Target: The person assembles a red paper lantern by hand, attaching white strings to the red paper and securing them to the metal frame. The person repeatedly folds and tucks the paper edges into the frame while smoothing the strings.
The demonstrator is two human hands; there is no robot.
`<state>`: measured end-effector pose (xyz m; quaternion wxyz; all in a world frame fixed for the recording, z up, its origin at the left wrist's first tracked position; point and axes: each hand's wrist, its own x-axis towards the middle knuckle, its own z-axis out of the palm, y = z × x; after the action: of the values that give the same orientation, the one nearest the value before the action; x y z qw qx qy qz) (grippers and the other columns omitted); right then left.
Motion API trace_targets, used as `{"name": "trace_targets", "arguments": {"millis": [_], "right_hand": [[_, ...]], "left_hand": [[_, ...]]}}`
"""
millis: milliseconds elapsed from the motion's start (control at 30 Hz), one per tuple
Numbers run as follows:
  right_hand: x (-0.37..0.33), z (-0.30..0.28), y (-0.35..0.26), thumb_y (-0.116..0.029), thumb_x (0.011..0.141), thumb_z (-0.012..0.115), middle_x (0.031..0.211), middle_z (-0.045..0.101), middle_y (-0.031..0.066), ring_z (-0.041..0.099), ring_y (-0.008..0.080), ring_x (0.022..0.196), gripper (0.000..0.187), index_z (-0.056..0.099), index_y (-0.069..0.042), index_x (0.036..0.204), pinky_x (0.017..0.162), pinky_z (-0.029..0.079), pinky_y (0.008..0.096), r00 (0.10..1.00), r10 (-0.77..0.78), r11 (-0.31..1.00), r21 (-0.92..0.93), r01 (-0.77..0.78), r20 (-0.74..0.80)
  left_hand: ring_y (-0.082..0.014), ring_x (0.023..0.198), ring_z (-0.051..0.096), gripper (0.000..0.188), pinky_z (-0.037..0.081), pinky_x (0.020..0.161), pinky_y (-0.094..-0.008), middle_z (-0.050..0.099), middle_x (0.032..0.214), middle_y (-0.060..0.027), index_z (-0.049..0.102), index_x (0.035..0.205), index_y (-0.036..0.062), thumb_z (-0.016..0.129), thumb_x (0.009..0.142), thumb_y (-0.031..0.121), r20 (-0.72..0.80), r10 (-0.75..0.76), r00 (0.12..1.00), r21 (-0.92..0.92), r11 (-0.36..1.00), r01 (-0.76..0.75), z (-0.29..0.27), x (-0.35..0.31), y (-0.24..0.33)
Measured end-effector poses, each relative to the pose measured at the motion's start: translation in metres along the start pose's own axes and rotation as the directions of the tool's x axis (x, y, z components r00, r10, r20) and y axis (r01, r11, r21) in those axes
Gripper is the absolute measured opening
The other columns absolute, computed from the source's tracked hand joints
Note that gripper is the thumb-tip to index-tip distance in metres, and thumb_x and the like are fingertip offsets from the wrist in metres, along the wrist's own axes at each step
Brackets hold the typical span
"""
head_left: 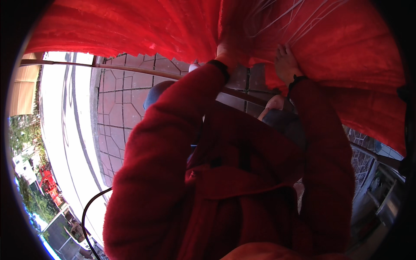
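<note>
A large sheet of bright red cloth (130, 28) hangs in folds in front of me, across the top of the head view and down its right side. My left hand (227, 53) reaches up to the cloth near the middle; its fingers are lost in shadow and folds, so their grip does not show. Against the cloth to the right, my right hand (287, 65) lies with its fingers stretched out and apart. Loose white threads (299, 17) trail over the cloth above that hand.
Behind the lower edge of the cloth, a long brown rail (138, 69) runs from left to right. Patterned paving tiles (117, 99) cover the floor. A bare foot (275, 103) shows beside the rail. A dark cable (86, 208) curves at lower left, near a bright white strip (71, 130).
</note>
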<state>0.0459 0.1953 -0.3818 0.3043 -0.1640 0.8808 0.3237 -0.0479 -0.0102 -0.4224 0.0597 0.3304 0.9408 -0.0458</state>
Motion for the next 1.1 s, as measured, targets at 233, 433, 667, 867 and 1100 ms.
{"name": "trace_targets", "arguments": {"millis": [233, 433, 667, 867, 1100], "right_hand": [[-0.002, 0.002, 0.002, -0.028, 0.101, 0.036, 0.155, 0.041, 0.0129, 0.023, 0.0341, 0.149, 0.048, 0.056, -0.008, 0.139, 0.121, 0.008, 0.0574, 0.999, 0.034, 0.999, -0.019, -0.035, -0.018], [0.0, 0.009, 0.003, -0.028, 0.099, 0.038, 0.153, 0.043, 0.0132, 0.025, 0.0343, 0.149, 0.047, 0.059, -0.007, 0.135, 0.121, 0.009, 0.0578, 0.996, 0.054, 0.999, -0.001, -0.055, -0.065], [0.001, 0.006, 0.003, -0.023, 0.093, 0.045, 0.135, 0.059, 0.0133, 0.035, 0.0314, 0.144, 0.035, 0.071, -0.006, 0.109, 0.121, 0.015, 0.0554, 0.952, 0.015, 0.98, 0.192, 0.047, -0.307], [0.0, 0.009, -0.002, -0.019, 0.085, 0.053, 0.113, 0.07, 0.0075, 0.044, 0.0271, 0.138, 0.024, 0.074, -0.013, 0.095, 0.122, 0.017, 0.0537, 0.853, -0.027, 0.932, 0.296, 0.21, -0.522], [0.01, 0.017, -0.012, -0.017, 0.084, 0.054, 0.091, 0.072, 0.0039, 0.063, 0.0226, 0.11, 0.019, 0.073, -0.017, 0.086, 0.112, 0.035, 0.0462, 0.876, -0.068, 0.921, 0.307, 0.239, -0.477]], "left_hand": [[-0.0296, 0.134, 0.043, 0.048, 0.02, 0.12, -0.0454, 0.053, 0.141, -0.0092, 0.053, 0.138, 0.0113, 0.05, 0.092, 0.022, -0.223, 0.119, 0.968, 0.341, 0.939, -0.037, 0.065, 0.031, -0.026], [-0.0309, 0.133, 0.042, 0.051, 0.018, 0.118, -0.051, 0.054, 0.14, -0.0083, 0.055, 0.137, 0.0134, 0.054, 0.087, 0.027, -0.263, 0.208, 0.942, 0.439, 0.895, -0.075, 0.055, 0.026, -0.038], [-0.0335, 0.147, 0.025, 0.061, 0.013, 0.121, -0.0554, 0.041, 0.153, -0.008, 0.054, 0.141, 0.014, 0.061, 0.082, 0.028, -0.06, 0.291, 0.955, 0.495, 0.839, -0.225, 0.017, -0.001, -0.023], [-0.0276, 0.15, 0.022, 0.048, 0.013, 0.124, -0.0528, 0.045, 0.152, -0.0044, 0.065, 0.129, 0.0178, 0.06, 0.082, 0.024, 0.067, 0.552, 0.831, 0.253, 0.796, -0.549, -0.028, -0.017, -0.013], [-0.0272, 0.129, 0.051, 0.035, 0.036, 0.113, -0.0443, 0.063, 0.127, -0.0077, 0.072, 0.11, 0.0158, 0.067, 0.075, 0.023, -0.073, 0.754, 0.653, 0.026, 0.656, -0.754, -0.031, -0.022, -0.007]]}}
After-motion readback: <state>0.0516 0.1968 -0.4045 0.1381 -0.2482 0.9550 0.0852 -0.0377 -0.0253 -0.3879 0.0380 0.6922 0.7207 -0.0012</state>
